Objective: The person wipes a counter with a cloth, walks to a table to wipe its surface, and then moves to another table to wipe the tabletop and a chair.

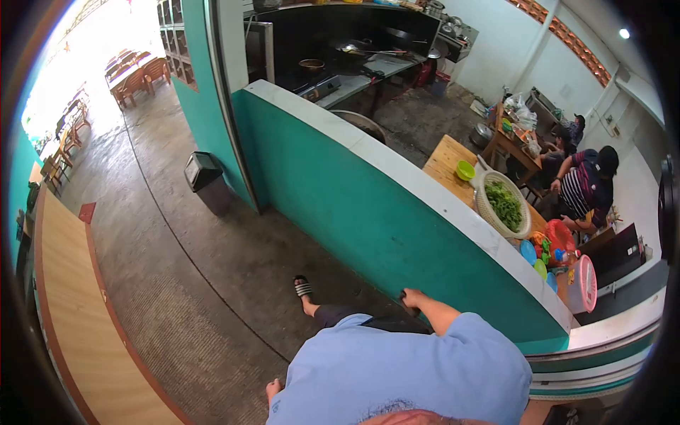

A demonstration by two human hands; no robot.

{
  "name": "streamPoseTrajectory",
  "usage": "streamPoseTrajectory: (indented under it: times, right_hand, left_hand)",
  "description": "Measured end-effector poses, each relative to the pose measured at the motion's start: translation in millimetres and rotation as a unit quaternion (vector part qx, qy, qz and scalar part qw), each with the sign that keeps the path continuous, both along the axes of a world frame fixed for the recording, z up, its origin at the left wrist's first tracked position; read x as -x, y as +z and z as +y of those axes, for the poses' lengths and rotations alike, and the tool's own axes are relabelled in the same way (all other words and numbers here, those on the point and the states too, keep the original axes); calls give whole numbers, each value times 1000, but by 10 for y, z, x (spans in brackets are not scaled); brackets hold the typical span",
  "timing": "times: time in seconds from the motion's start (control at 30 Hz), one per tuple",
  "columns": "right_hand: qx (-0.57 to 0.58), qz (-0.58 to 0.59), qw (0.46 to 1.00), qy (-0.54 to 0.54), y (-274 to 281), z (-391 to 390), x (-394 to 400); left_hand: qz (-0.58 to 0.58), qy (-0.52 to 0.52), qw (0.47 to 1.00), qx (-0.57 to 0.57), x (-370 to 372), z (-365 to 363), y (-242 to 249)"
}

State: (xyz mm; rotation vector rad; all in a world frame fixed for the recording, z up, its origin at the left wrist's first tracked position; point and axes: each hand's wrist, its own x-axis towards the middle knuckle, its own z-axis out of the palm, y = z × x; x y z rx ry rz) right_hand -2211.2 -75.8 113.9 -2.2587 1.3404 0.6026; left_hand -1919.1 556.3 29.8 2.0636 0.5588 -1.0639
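My right hand (413, 299) is closed around a small dark object (406, 297), beside the teal face of a low wall (333, 205). What the object is cannot be made out. At the lower left of my blue shirt, my left hand (273, 388) shows only in part, with its fingers curled; anything inside it is hidden. One foot in a striped sandal (303, 287) is on the concrete floor (234, 297).
A bin (205, 180) stands near the teal pillar. Beyond the wall are a stove (320, 89), a wooden table (448, 157) with a basket of greens (504, 205), and several people, one in a striped shirt (581, 185). A wooden counter (78, 297) runs along the left.
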Motion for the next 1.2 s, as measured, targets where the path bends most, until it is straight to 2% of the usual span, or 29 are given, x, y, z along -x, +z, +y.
streamPoseTrajectory:
  times: [0.07,0.13,0.2,0.27,0.33,0.37,0.43,0.5,0.53,0.6,0.63,0.67,0.73,0.77,0.83,0.87,0.93,1.0,1.07,1.1,1.13,1.2]
  right_hand:
    - [-60,116,990,60,-128,81,-3]
    - [-133,156,972,118,-332,91,-133]
    - [-163,116,974,106,-577,56,-425]
    - [-168,157,967,112,-392,26,-1119]
    - [-179,164,954,175,-185,-102,-1948]
    - [-191,145,956,170,-378,-221,-2298]
    - [-183,100,959,190,-493,-449,-3162]
    - [-152,16,971,182,-287,-558,-4045]
    - [-126,-24,970,208,-267,-651,-4521]
    - [-100,-91,964,228,-368,-786,-5288]
    - [-109,-78,966,222,-152,-770,-5664]
    - [-102,-115,963,219,-38,-763,-5970]
    - [-81,-82,968,224,229,-636,-6540]
    - [-73,-103,964,236,315,-567,-6754]
    - [-76,-169,951,249,428,-371,-7108]
    - [-74,-164,946,270,464,-272,-7243]
    - [-74,-150,938,304,535,-72,-7426]
    - [-72,-119,934,328,416,38,-7485]
    - [-51,-68,928,362,376,100,-7494]
    - [-50,-18,929,366,303,57,-7491]
    - [-47,28,928,369,226,27,-7515]
    - [-40,45,927,371,233,6,-7555]
  left_hand:
    - [-141,-242,960,-30,-121,-142,0]
    - [-113,-242,963,-41,-413,-131,13]
    - [-107,-232,966,-47,-736,-120,19]
    - [-111,-200,972,-57,-997,-100,124]
    - [-116,-196,970,-81,-1430,-141,332]
    - [-118,-212,964,-104,-1714,-160,438]
    - [-108,-144,978,-101,-2224,-297,868]
    - [-115,-77,988,-64,-2803,-191,624]
    - [-171,-80,977,-104,-3045,-251,723]
    - [-216,-18,974,-72,-3464,-375,931]
    - [-230,32,972,-44,-3583,-389,954]
    - [-220,43,973,-47,-3631,-397,1011]
    - [-289,97,950,61,-3786,-496,1127]
    - [-285,118,949,64,-3778,-510,1137]
    - [-253,130,958,31,-3694,-459,1127]
    - [-251,152,956,31,-3624,-360,963]
    - [-137,133,980,-48,-3375,-80,463]
    - [59,123,989,-57,-3192,190,263]
    - [141,181,971,-70,-3076,350,183]
    - [147,250,955,-61,-3035,440,32]
    - [147,260,953,-54,-3152,495,20]
    - [155,343,925,-55,-3415,590,88]
